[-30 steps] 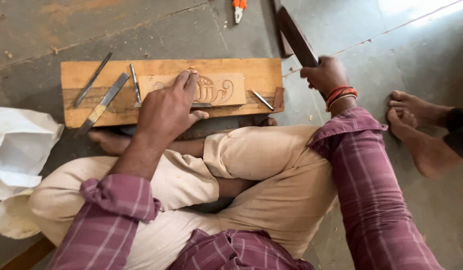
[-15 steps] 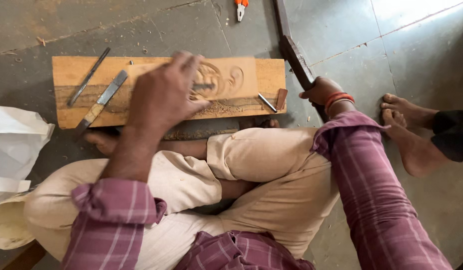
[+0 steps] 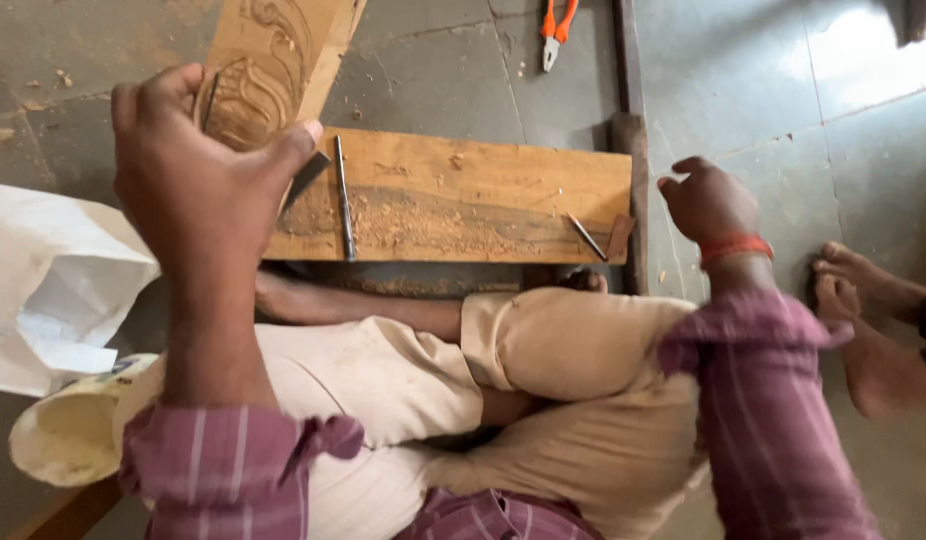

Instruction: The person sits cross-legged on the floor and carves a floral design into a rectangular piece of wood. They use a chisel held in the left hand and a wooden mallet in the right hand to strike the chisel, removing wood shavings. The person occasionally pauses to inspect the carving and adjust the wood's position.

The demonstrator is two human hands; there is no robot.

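My left hand [image 3: 198,190] grips a carved wooden panel [image 3: 268,70] and holds it tilted up above the floor, its relief carving facing me. Below it a thick wooden board [image 3: 463,185] lies flat, dusted with shavings. A long thin chisel [image 3: 343,200] and a short one [image 3: 586,236] rest on the board. A flat blade [image 3: 308,178] shows just under my left thumb. My right hand [image 3: 708,200] hovers with loosely curled fingers right of a dark wooden stick [image 3: 628,120] that lies along the board's right end; it holds nothing.
Orange-handled pliers [image 3: 555,25] lie on the stone floor beyond the board. A white bag [image 3: 53,290] sits at my left. My folded legs fill the foreground. Another person's bare feet [image 3: 873,300] rest at the right edge.
My left hand has lifted the carved panel off the board and tilted it up. My right hand has lowered the dark stick to the floor and let it go.
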